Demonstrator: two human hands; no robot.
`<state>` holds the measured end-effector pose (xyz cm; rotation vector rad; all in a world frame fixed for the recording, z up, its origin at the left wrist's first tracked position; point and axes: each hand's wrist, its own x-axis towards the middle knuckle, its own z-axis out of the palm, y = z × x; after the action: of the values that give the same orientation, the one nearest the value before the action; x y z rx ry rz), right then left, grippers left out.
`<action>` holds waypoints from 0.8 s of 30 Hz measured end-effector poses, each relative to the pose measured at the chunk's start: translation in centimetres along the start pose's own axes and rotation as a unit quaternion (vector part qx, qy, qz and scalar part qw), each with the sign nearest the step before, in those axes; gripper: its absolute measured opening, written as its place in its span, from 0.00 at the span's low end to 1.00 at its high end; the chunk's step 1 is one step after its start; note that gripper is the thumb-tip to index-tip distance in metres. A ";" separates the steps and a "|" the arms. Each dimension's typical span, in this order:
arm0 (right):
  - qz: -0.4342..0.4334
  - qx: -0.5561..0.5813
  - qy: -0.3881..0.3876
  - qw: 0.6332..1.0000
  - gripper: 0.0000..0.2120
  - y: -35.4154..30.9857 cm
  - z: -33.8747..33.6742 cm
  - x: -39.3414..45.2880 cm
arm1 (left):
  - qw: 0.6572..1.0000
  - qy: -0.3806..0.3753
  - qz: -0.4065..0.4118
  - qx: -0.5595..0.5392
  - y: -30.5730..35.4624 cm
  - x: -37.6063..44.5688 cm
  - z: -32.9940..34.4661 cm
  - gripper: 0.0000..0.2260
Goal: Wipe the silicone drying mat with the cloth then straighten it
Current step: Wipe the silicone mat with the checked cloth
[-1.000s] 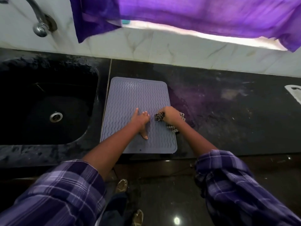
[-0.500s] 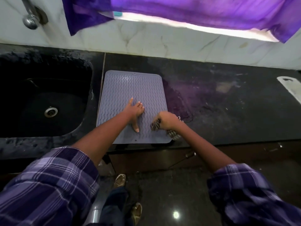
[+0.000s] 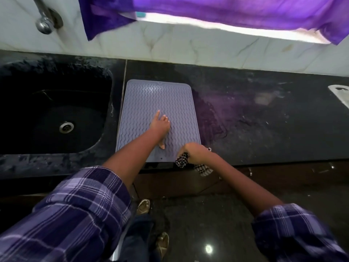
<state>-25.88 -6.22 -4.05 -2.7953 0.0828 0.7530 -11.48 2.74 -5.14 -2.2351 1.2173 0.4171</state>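
A grey silicone drying mat (image 3: 151, 99) with a wavy ribbed pattern lies on the black counter, just right of the sink. My left hand (image 3: 160, 126) rests flat on the mat's middle, fingers spread, holding it down. My right hand (image 3: 194, 152) is closed around a black-and-white checked cloth (image 3: 203, 170) at the mat's near right corner, at the counter's front edge. Part of the cloth hangs over the edge below my hand.
A black sink (image 3: 54, 110) with a steel drain (image 3: 66, 127) lies left of the mat, a tap (image 3: 45, 23) on the wall above it. A purple curtain (image 3: 207, 10) hangs over the back wall. A white object (image 3: 340, 93) sits at the far right of the counter (image 3: 264, 120).
My right hand has dragged the cloth from the mat's middle right down toward its near right corner at the counter edge. My left hand has stayed pressed on the mat.
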 end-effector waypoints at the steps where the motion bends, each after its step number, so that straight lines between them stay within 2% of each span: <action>1: 0.002 -0.011 0.016 1.000 0.23 -0.2 -0.3 0.1 | 1.000 -0.001 0.002 -0.002 0.4 0.1 -0.2 0.55; 3: -0.010 -0.021 0.081 0.996 0.22 -1.1 -0.1 0.2 | 1.000 -0.012 0.005 -0.009 1.2 0.3 -0.3 0.53; 5: -0.029 -0.051 0.106 0.993 0.25 -1.4 1.1 -0.3 | 1.000 -0.017 0.003 -0.019 1.8 0.4 -0.1 0.50; 7: -0.016 -0.078 0.094 0.992 0.26 -0.5 2.1 -1.3 | 1.000 -0.013 -0.002 -0.024 1.9 0.3 0.2 0.52; 13: 0.132 -0.092 0.094 0.982 0.16 3.6 -0.5 -4.1 | 1.000 -0.011 0.007 -0.020 1.6 -0.2 0.4 0.58; 16: 0.136 -0.091 0.102 0.981 0.16 3.2 -1.3 -4.0 | 1.000 -0.016 -0.002 -0.011 1.8 -0.1 0.3 0.59; 18: 0.100 -0.064 0.052 0.992 0.18 2.6 -1.1 -4.1 | 1.000 -0.007 -0.004 -0.017 1.7 0.0 0.3 0.58; 20: 0.101 -0.049 0.008 0.994 0.19 2.9 -0.6 -4.0 | 1.000 0.002 0.003 -0.018 1.6 0.2 0.6 0.59; 22: 0.138 -0.066 0.013 0.988 0.16 3.7 -1.3 -3.5 | 1.000 0.005 0.010 -0.020 1.5 0.5 0.4 0.58; 24: 0.162 -0.069 0.047 0.983 0.16 4.4 -2.7 -3.1 | 0.999 -0.003 0.025 -0.039 1.1 1.0 -0.8 0.54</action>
<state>-27.78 -11.22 -1.19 -2.9876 0.5344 0.7192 -11.85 1.19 -5.36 -2.2705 1.2764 0.4975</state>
